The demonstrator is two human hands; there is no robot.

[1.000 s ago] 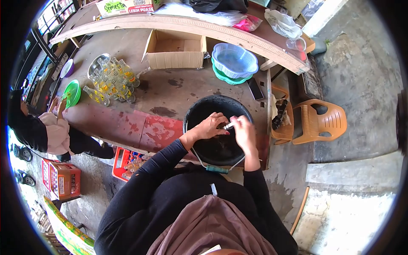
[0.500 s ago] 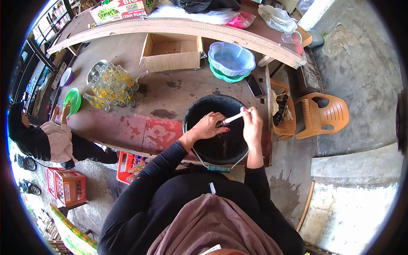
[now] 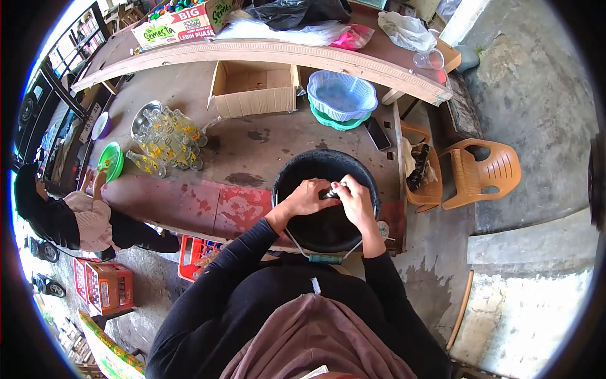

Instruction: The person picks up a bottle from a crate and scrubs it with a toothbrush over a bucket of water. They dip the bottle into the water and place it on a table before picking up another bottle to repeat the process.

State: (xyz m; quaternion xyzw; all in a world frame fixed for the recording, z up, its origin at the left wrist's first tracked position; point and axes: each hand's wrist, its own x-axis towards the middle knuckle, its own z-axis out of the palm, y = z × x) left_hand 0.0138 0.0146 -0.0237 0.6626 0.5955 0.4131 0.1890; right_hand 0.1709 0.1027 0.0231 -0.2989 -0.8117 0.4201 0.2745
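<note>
Over the black bucket (image 3: 284,169) my two hands come together. My left hand (image 3: 307,196) is closed around what looks like a glass bottle (image 3: 329,192), mostly hidden by the fingers and dark against the bucket. My right hand (image 3: 357,201) is closed at the bottle's mouth on the handle of a brush, which is almost wholly covered now. The bucket's teal grip (image 3: 325,258) hangs on its wire handle at the near side. What lies inside the bucket is too dark to make out.
Several glass bottles (image 3: 170,140) stand grouped on the table, left of a cardboard box (image 3: 255,101). Blue and green baskets (image 3: 341,95) and a phone (image 3: 378,134) lie beyond the bucket. A co-worker (image 3: 88,218) reaches into a green basin (image 3: 112,161). Plastic chairs (image 3: 483,174) stand at right.
My right hand has moved left and down toward my left hand. The white brush handle, visible before between the hands, has gone into the bottle and out of sight.
</note>
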